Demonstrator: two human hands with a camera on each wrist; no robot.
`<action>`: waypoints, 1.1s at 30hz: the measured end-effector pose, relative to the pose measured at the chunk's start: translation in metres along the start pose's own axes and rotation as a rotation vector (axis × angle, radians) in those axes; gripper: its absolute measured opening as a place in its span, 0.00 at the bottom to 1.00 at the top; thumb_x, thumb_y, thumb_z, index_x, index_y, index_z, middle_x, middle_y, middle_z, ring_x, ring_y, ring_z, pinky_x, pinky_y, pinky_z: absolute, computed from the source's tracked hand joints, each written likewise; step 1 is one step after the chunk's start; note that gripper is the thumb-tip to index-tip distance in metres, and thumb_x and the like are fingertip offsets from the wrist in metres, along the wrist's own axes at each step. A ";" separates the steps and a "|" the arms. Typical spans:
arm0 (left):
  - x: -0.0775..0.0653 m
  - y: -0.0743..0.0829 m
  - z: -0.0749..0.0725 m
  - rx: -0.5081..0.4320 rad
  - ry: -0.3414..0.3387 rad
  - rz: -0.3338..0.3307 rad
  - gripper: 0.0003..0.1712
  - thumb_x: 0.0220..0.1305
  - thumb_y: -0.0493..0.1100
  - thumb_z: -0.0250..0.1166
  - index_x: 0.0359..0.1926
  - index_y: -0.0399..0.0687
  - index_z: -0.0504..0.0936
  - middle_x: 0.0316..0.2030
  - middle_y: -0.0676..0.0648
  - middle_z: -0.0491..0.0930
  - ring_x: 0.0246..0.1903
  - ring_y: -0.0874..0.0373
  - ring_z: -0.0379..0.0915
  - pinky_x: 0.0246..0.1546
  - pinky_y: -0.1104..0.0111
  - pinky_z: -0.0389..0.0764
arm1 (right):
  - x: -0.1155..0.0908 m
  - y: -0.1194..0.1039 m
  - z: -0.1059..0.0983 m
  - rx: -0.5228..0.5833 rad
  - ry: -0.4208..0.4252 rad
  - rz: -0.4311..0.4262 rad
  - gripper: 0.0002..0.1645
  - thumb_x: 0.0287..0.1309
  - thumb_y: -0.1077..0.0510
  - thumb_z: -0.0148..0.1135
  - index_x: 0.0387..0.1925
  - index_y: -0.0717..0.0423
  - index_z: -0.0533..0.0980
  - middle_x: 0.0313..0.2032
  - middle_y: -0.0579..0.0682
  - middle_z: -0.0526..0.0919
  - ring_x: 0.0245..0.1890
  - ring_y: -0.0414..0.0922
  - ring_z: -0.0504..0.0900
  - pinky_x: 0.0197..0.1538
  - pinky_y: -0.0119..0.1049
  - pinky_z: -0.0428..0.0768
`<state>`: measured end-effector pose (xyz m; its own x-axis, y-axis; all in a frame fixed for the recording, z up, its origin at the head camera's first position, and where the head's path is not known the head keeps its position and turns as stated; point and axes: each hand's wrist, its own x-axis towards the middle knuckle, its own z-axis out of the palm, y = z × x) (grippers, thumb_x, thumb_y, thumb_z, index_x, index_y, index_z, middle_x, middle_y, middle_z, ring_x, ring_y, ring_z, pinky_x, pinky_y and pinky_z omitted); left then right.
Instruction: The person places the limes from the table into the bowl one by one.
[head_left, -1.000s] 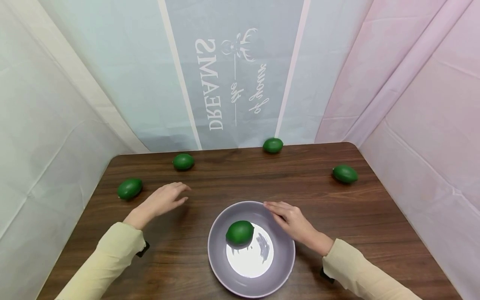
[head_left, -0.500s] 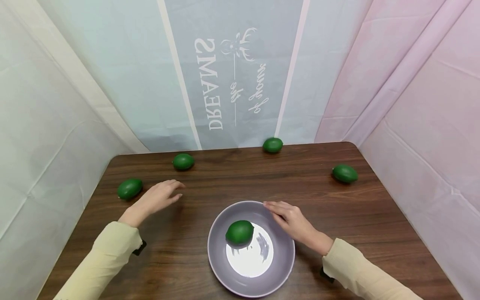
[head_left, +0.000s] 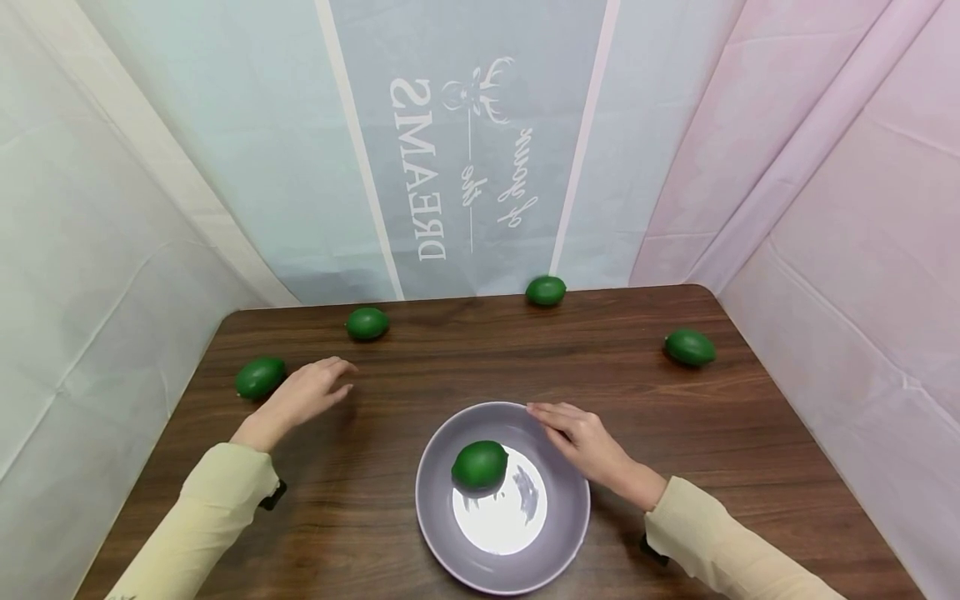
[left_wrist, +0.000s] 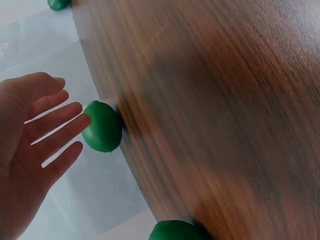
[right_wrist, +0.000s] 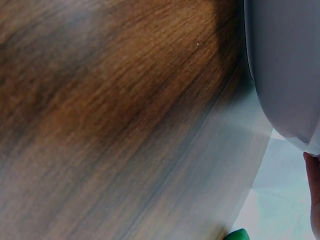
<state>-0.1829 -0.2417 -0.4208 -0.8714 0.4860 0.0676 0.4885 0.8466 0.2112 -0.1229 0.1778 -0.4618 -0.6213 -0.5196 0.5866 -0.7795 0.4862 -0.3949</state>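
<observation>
The left hand is above the left part of the dark wooden table, its thumb and fingers spread apart, as the left wrist view shows. Just beside it lies the left lime, close to the table's left edge; the back-left lime sits near the back edge, with a strip of bare wood between it and the fingertips in the head view. The right hand pinches the far-right rim of the grey bowl, fingers together along the outside and thumb over the inside. Inside, left of the middle, rests the bowl lime. There are 2 more on the table: the back-right lime, right at the back edge, and the right lime, near the right edge. A broad run of bare wood separates the left hand from the bowl, and another stretches from the bowl to the back edge; on the bowl's right, the right sleeve spans part of the space. A pale blue hanging rises just past the back edge.
</observation>
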 end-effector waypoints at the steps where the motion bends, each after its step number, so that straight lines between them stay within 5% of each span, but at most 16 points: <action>1: 0.000 -0.001 0.000 0.001 0.005 -0.002 0.15 0.59 0.38 0.62 0.47 0.36 0.77 0.43 0.41 0.77 0.40 0.48 0.76 0.37 0.56 0.76 | 0.000 0.000 0.000 -0.001 0.002 -0.004 0.21 0.44 0.73 0.63 0.45 0.63 0.79 0.44 0.53 0.82 0.44 0.49 0.80 0.44 0.46 0.76; 8: 0.000 -0.011 0.001 0.026 0.035 -0.006 0.15 0.59 0.38 0.62 0.46 0.36 0.77 0.43 0.40 0.77 0.40 0.46 0.75 0.38 0.55 0.76 | 0.000 0.001 0.000 -0.002 0.010 -0.004 0.22 0.43 0.73 0.63 0.45 0.63 0.79 0.44 0.52 0.82 0.44 0.49 0.80 0.45 0.40 0.76; 18: -0.002 -0.022 0.002 0.055 0.088 -0.015 0.15 0.58 0.37 0.62 0.45 0.34 0.77 0.43 0.37 0.77 0.43 0.42 0.72 0.42 0.51 0.73 | 0.000 0.001 0.001 0.003 0.001 0.003 0.21 0.44 0.73 0.63 0.44 0.64 0.79 0.44 0.53 0.82 0.44 0.49 0.80 0.44 0.49 0.76; 33: -0.007 -0.041 0.005 0.070 0.181 -0.037 0.17 0.56 0.36 0.63 0.46 0.33 0.76 0.43 0.36 0.76 0.46 0.40 0.69 0.44 0.47 0.69 | 0.000 0.001 0.000 0.002 0.008 -0.001 0.21 0.44 0.73 0.62 0.44 0.63 0.79 0.44 0.52 0.82 0.43 0.49 0.80 0.46 0.38 0.76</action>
<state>-0.1960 -0.2786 -0.4348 -0.8795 0.4126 0.2370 0.4527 0.8791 0.1493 -0.1236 0.1776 -0.4621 -0.6197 -0.5143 0.5928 -0.7804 0.4843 -0.3956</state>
